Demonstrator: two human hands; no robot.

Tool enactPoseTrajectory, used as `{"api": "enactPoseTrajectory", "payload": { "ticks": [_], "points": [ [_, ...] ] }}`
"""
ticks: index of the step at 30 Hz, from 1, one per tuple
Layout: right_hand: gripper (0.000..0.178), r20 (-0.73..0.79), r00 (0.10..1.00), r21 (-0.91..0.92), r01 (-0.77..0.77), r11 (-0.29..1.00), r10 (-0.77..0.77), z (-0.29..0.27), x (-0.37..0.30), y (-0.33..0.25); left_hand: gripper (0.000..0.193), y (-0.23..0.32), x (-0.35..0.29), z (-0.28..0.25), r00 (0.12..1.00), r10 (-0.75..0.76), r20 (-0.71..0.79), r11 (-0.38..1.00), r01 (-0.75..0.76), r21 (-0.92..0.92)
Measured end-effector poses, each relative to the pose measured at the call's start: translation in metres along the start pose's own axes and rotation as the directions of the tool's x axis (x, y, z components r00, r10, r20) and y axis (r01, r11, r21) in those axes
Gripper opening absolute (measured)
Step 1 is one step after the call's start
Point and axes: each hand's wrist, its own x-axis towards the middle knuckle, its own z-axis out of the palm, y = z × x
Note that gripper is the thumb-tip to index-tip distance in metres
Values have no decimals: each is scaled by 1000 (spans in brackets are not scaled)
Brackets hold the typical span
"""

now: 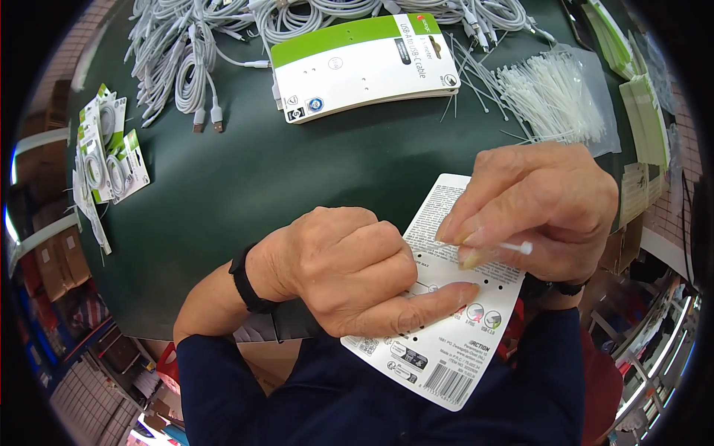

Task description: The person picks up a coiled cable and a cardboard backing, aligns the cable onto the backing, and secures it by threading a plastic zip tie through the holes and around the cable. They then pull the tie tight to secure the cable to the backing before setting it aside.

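Observation:
My left hand (pixel 353 271) holds a white printed backing card (pixel 465 342), its fingers curled over the card and the index finger stretched across the printed face. Small punched holes show in the card near that finger. What lies under it is hidden. Above the card, my right hand (pixel 543 197) pinches a thin white cable tie (pixel 513 246) between thumb and fingers. The tie's small square head sticks out below the fingers, and its other end is hard to see near the card. A black band circles each wrist.
Beyond my hands lies a stack of green and white cards (pixel 364 67). Coiled white cables (pixel 193 67) pile up behind and left of it. Loose cable ties (pixel 554 93) spill from a clear bag at right. Carded cables (pixel 108 152) sit far left; more cards (pixel 643 119) line the right edge.

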Motion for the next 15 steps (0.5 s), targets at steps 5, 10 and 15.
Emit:
{"api": "enactPoseTrajectory", "payload": {
  "ticks": [5, 10, 15],
  "points": [
    [15, 136, 983, -40, -121, 992, 125, 0, 3, -4, 41, 2, 0, 5, 999, -21, -33, 1000, 22, 15],
    [12, 187, 972, -37, -140, 989, 145, -6, 4, -4, 48, 5, -1, 0, 996, -85, 36, 996, 85, -7],
    [12, 170, 967, -5, -194, 981, 192, -9, 4, 2, 44, 1, -3, 9, 995, -63, -81, 998, 61, -29]
  ]
}}
